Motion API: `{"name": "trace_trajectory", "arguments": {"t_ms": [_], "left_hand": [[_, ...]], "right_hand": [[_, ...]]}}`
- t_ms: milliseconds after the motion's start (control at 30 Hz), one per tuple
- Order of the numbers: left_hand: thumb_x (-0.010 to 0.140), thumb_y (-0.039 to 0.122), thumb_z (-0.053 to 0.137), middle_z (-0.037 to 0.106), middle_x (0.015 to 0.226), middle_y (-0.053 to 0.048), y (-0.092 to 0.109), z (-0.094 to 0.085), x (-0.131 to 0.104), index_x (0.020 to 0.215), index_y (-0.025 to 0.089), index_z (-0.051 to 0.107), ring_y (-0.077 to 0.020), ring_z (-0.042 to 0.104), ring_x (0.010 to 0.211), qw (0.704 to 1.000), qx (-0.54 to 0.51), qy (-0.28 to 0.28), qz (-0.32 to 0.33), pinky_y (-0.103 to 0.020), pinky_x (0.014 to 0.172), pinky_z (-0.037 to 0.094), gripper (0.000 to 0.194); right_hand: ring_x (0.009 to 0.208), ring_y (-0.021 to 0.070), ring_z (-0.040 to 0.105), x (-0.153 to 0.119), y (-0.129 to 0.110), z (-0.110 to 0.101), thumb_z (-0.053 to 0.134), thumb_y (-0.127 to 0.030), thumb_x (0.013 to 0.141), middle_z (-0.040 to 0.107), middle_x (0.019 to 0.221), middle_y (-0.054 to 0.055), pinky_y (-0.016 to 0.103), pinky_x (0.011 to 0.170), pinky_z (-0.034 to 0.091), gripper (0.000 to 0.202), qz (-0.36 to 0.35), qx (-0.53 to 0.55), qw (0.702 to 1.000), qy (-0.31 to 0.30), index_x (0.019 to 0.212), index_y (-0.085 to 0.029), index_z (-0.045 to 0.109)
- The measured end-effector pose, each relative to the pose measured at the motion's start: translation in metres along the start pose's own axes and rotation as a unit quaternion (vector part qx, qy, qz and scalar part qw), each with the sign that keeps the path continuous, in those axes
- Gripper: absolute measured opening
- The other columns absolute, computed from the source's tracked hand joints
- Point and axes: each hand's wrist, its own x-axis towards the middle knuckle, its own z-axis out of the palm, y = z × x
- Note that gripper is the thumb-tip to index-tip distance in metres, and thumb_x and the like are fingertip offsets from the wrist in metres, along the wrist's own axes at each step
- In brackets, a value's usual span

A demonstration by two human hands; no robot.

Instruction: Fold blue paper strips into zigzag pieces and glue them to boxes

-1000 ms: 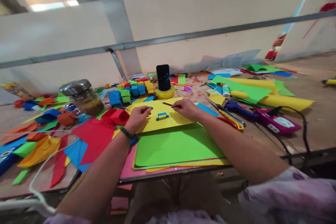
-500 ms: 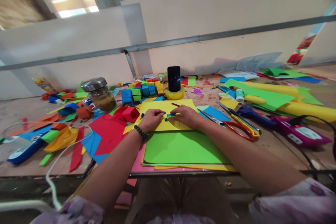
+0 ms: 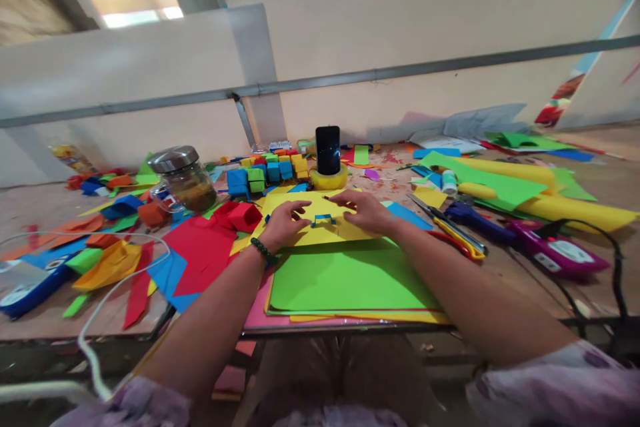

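Observation:
A small folded blue paper piece (image 3: 323,219) stands on the yellow sheet (image 3: 345,232), between my two hands. On its left side, my left hand (image 3: 285,223) is held with fingers apart and nothing in them. My right hand (image 3: 367,212) is on the other side, fingers curved and spread, with a thin dark pencil tip (image 3: 326,198) beside the fingertips. Whether that pencil touches the hand is unclear. Under the yellow sheet lies a stack with a green sheet (image 3: 345,280) on top. A green bead bracelet (image 3: 263,251) circles my left wrist.
Behind the sheets are a phone (image 3: 328,150) on a yellow tape roll (image 3: 329,178) and paper cubes (image 3: 257,179). A glass jar (image 3: 185,180) and red paper (image 3: 200,247) lie left. Scissors (image 3: 455,243), a cutter (image 3: 460,230) and a purple glue gun (image 3: 563,253) lie right.
Both hands have drawn apart from the blue piece and their fingers have opened. The piece now stands free on the yellow sheet. The whole view has shifted slightly.

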Motion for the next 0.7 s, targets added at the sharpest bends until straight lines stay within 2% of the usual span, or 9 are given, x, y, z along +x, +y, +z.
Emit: {"name": "trace_trajectory", "arguments": {"t_ms": [100,233,367,500,700], "left_hand": [[0.066,0.024,0.067,0.064,0.083,-0.005,-0.002,0.000,0.002,0.102,0.014,0.069,-0.0117,0.054,0.066,1.000,-0.004,0.021,0.009,-0.025,0.068,0.046,0.037],[0.070,0.030,0.066,0.064,0.077,-0.005,-0.002,0.003,0.002,0.096,0.011,0.070,-0.0123,0.054,0.065,0.999,-0.021,0.034,0.016,-0.025,0.065,0.046,0.032],[0.073,0.031,0.063,0.066,0.079,-0.007,0.000,0.005,0.001,0.092,0.011,0.071,-0.0136,0.057,0.069,0.999,-0.037,0.037,0.018,-0.025,0.065,0.046,0.029],[0.072,0.025,0.063,0.066,0.073,-0.005,-0.002,0.005,0.002,0.097,0.008,0.070,-0.0129,0.058,0.062,0.999,-0.053,0.009,0.001,-0.024,0.057,0.046,0.031],[0.071,0.019,0.062,0.067,0.072,-0.006,-0.007,0.002,0.004,0.100,0.006,0.069,-0.0127,0.057,0.060,0.998,-0.060,-0.008,-0.004,-0.024,0.057,0.045,0.033]], "right_hand": [[0.082,0.0154,0.065,0.005,0.015,-0.013,0.044,-0.002,0.070,0.071,0.096,0.006,0.027,0.074,0.053,0.041,0.014,-0.005,0.998,0.067,0.100,-0.016,0.069],[0.082,0.0182,0.065,0.007,0.023,-0.017,0.044,-0.005,0.072,0.071,0.086,0.008,0.031,0.076,0.052,0.032,0.008,-0.028,0.994,0.108,0.086,-0.015,0.071],[0.085,0.0202,0.065,0.003,0.014,-0.017,0.046,-0.008,0.076,0.071,0.091,0.010,0.033,0.079,0.051,0.028,-0.024,-0.055,0.993,0.098,0.087,-0.015,0.071],[0.091,0.0212,0.063,-0.002,0.004,-0.015,0.047,-0.013,0.082,0.070,0.098,0.009,0.034,0.083,0.049,0.027,-0.051,-0.074,0.993,0.074,0.096,-0.017,0.070],[0.097,0.0228,0.063,-0.003,-0.004,-0.002,0.047,-0.023,0.089,0.070,0.104,0.008,0.037,0.086,0.047,0.027,-0.051,-0.073,0.996,0.018,0.105,-0.020,0.068]]}}
